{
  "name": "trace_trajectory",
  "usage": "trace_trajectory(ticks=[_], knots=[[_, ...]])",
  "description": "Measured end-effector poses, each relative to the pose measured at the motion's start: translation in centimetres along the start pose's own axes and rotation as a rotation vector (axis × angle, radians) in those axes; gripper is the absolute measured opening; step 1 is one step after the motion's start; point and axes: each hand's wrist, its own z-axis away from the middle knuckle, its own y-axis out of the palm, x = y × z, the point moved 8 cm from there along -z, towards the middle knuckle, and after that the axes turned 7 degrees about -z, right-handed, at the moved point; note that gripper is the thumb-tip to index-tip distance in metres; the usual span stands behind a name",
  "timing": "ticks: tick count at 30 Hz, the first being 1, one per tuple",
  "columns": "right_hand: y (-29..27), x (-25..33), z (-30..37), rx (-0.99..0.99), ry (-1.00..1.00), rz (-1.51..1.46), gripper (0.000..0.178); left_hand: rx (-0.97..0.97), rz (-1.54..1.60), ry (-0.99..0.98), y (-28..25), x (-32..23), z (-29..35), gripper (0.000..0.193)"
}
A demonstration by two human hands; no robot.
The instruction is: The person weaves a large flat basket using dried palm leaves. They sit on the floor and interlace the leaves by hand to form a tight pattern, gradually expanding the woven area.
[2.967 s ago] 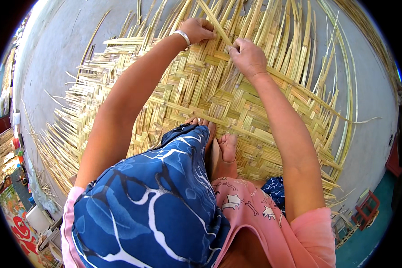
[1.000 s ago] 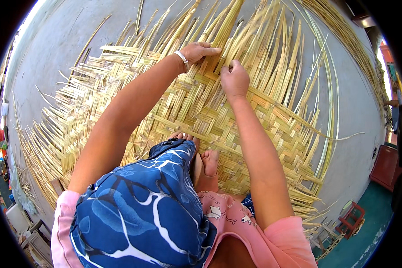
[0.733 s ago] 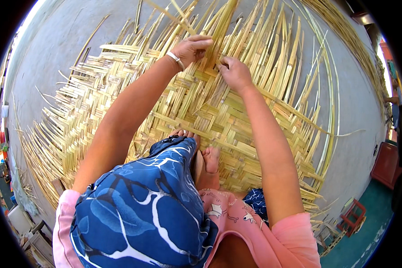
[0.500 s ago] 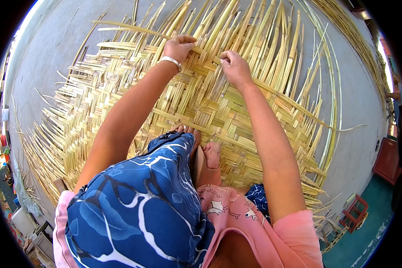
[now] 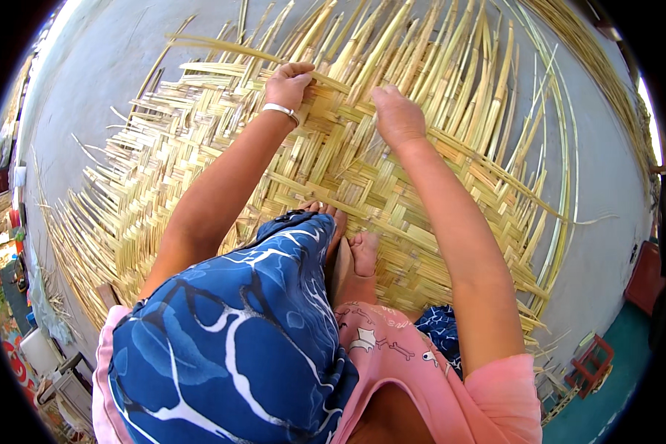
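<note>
A mat of woven pale yellow split-cane strips [image 5: 392, 192] lies on the floor, many loose strip ends fanning out at its far and left edges. One long strip [image 5: 229, 48] crosses the far part of the weave, its left end raised past the mat. My left hand [image 5: 287, 86], with a pale bracelet at the wrist, pinches this strip. My right hand [image 5: 399, 118] is closed at the far middle of the weave, knuckles up, along the same strip's line. Its fingertips are hidden, so what they grip cannot be made out. My bare feet [image 5: 362, 255] are on the mat.
Grey floor [image 5: 89, 96] surrounds the mat. A bundle of long thin stalks [image 5: 584, 66] lies at the far right. A small red stool [image 5: 592, 359] stands at the lower right on green floor. Household clutter lines the left rim. Blue patterned cloth [image 5: 229, 325] covers my knee.
My left hand has slid a little left along the strip. My right hand has turned its knuckles up and reached slightly farther away. The whole view has shifted a little.
</note>
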Motion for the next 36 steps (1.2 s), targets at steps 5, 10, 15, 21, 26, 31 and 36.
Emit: trace_trajectory(ticks=[5, 10, 15, 21, 26, 31, 36], knots=[[-0.4, 2.6, -0.8, -0.039, -0.105, -0.076, 0.012, -0.003, 0.219, -0.053, -3.2, -1.3, 0.0, 0.014], [0.7, 4.4, -4.4, -0.112, -0.145, -0.308, 0.018, 0.223, 0.374, -0.084, -4.2, -1.4, -0.7, 0.01], [2.3, 4.4, -6.7, 0.233, 0.039, -0.355, 0.025, 0.392, 0.331, -0.047, -4.6, -1.9, -1.3, 0.014], [1.8, 4.6, -6.5, 0.119, 0.107, -0.304, 0.023, 0.337, 0.058, -0.041, -3.9, -3.5, -4.5, 0.019], [1.3, 4.4, -6.2, -0.061, 0.132, -0.301, 0.019, 0.406, -0.573, 0.074, -1.1, -1.4, -10.3, 0.032], [0.7, 3.7, -5.7, -0.104, 0.227, -0.399, 0.018, 0.319, -0.916, 0.256, 1.5, -5.1, -8.4, 0.052], [0.7, 2.3, -5.2, -0.24, 0.295, -0.55, 0.019, 0.452, -0.981, 0.038, 3.1, -4.8, -8.1, 0.053]])
